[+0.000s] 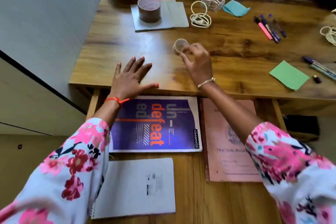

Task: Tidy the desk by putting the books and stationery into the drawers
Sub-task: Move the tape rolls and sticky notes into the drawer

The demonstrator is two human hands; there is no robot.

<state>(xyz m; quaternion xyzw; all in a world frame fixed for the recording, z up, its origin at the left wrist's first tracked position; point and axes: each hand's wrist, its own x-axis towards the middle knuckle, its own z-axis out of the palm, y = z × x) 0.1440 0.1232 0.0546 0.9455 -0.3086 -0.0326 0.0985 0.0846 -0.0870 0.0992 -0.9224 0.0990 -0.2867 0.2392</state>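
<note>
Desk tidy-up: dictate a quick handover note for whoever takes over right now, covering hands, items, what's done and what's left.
Left hand lies flat at the desk front edge, holding nothing. Right hand pinches a small tape roll mid-desk.
Done: purple book, pink record book and spiral notebook lie in the open drawer.
Left: small tape roll, large tape roll, markers, pens, green paper, blue paper.

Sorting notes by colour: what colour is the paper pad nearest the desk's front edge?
Green; the paper pad shows best in the head view.
</note>
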